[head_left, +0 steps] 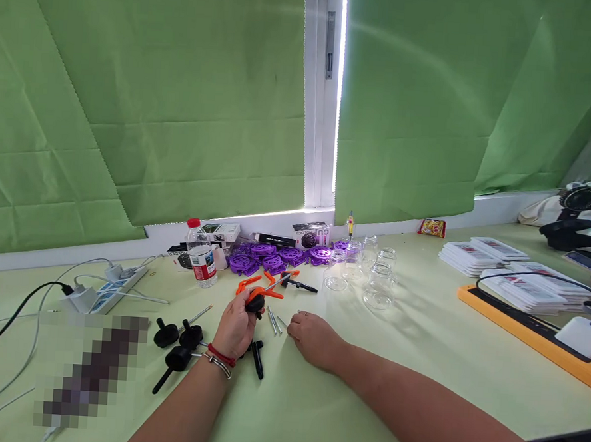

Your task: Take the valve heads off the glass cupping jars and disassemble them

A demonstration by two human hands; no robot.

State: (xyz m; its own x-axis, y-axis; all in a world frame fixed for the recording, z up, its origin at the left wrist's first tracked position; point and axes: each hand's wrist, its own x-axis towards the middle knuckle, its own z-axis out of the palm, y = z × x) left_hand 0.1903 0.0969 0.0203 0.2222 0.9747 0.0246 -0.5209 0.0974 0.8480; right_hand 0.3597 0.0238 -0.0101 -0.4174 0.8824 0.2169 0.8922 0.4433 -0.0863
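My left hand (236,327) is closed around a black and orange part (255,301), lifted just off the table (417,362) to work on it. Right of that part, my right hand (313,339) rests loosely curled, empty, near metal pins (273,320). Beyond the part lie purple discs (273,256) and clear jars (379,286).

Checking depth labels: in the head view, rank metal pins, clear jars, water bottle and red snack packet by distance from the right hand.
From the right hand:
1. Metal pins, just left of it.
2. Clear jars, beyond it, slightly right.
3. Water bottle, far left, near the wall.
4. Red snack packet, far right, at the wall.
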